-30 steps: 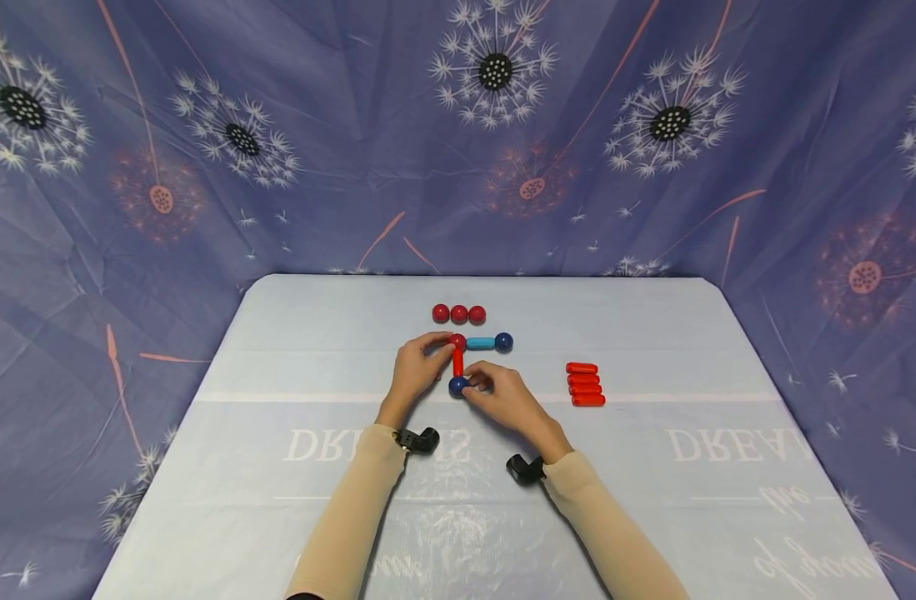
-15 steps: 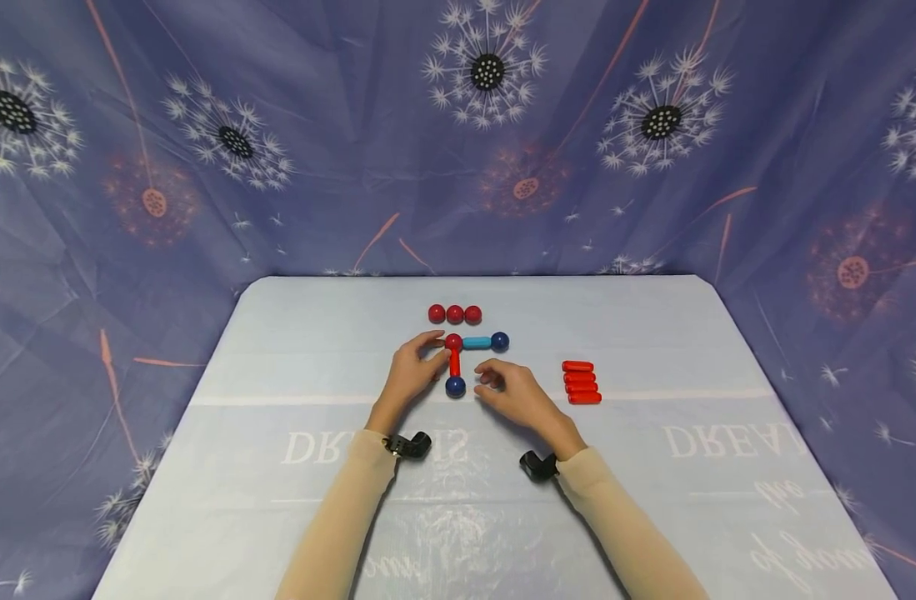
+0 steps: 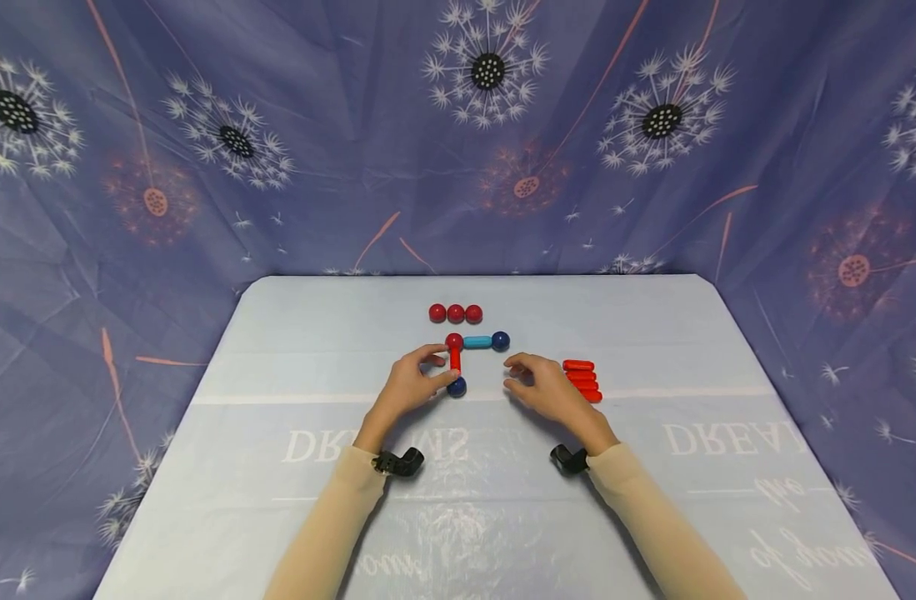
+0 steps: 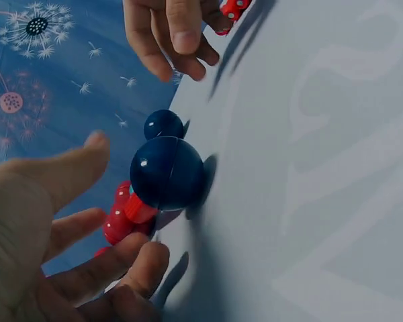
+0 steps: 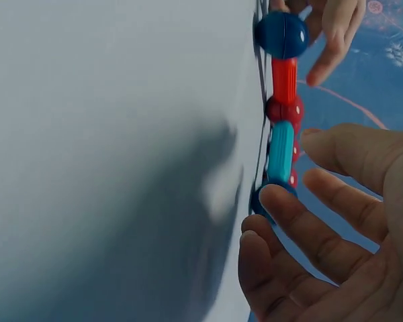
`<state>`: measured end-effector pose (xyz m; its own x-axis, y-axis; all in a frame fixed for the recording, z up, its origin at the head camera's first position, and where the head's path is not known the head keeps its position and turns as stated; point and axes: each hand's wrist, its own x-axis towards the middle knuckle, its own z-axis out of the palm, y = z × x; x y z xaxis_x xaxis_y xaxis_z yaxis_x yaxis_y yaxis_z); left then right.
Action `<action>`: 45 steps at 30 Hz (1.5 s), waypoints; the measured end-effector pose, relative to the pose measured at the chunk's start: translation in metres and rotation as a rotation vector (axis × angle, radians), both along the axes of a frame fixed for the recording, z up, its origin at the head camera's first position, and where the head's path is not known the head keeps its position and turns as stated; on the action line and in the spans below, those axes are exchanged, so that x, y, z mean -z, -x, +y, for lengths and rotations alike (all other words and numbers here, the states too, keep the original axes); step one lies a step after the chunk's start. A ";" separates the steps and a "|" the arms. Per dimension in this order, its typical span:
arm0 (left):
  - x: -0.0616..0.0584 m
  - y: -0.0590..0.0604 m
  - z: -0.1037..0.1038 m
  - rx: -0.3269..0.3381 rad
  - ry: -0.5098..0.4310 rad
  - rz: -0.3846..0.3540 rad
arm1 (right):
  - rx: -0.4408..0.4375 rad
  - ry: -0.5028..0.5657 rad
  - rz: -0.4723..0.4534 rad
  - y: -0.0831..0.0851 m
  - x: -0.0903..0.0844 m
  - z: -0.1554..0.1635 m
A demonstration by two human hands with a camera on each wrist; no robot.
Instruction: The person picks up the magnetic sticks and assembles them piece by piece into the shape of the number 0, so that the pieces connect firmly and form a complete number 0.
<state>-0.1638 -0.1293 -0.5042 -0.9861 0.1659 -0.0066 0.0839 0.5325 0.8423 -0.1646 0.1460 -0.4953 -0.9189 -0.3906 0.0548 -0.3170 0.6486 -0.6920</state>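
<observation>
Here, your left hand [image 3: 411,385] loosely cups the red rod [image 3: 455,360] and your right hand [image 3: 549,387] hovers released; a nudge could, I judge, roll the dark blue ball [image 3: 457,386] free.

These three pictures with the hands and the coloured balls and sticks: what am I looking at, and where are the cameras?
A person works bare-handed; no machine. The wide picture comes from a camera on the head, the two close ones from small cameras on each wrist. On the pale table lies an L of balls and sticks: a red stick joining a red ball to a dark blue ball, and a light blue stick running to another blue ball. Three spare red balls and stacked red sticks lie nearby. The left hand touches the L; the right hand holds nothing.
</observation>
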 end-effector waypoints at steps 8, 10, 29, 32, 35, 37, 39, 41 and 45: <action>0.006 -0.008 -0.001 0.102 0.025 0.066 | 0.023 -0.033 0.046 0.006 -0.014 0.033; 0.007 -0.009 -0.001 0.100 0.022 0.072 | 0.035 -0.034 0.052 0.008 -0.016 0.041; 0.008 -0.003 0.000 0.059 0.068 0.100 | 0.126 -0.099 0.020 0.027 0.004 0.110; 0.007 -0.002 0.001 0.045 0.076 0.094 | 0.124 -0.112 0.021 0.029 0.009 0.117; 0.007 -0.002 0.000 0.045 0.079 0.089 | 0.129 -0.118 0.012 0.030 0.010 0.121; 0.007 -0.001 -0.001 0.051 0.076 0.079 | 0.131 -0.119 0.005 0.030 0.010 0.122; 0.008 -0.001 -0.002 0.061 0.075 0.072 | 0.133 -0.121 -0.006 0.030 0.010 0.122; 0.009 -0.001 -0.003 0.073 0.077 0.066 | 0.134 -0.122 -0.013 0.030 0.011 0.123; 0.010 0.000 -0.005 0.086 0.075 0.055 | 0.129 -0.128 -0.024 0.030 0.011 0.123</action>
